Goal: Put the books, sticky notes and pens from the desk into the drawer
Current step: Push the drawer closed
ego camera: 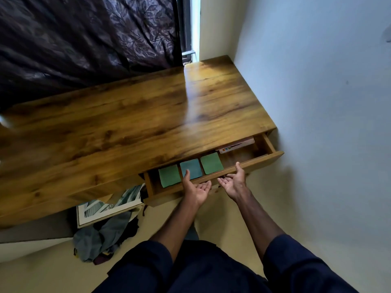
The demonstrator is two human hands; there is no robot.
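No words, numbers or brand marks are showing clearly enough to read. A pale, flat book cover, lying at the right end of the open wooden drawer, is carrying a row of small coloured marks along its edge, but they are blurring into dots. Beside it, a teal square sticky-note pad is showing a plain, unprinted face.

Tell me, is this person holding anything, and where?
Nothing is gripped. The left hand and right hand lie open, palms up, against the drawer front, thumbs by its top edge.
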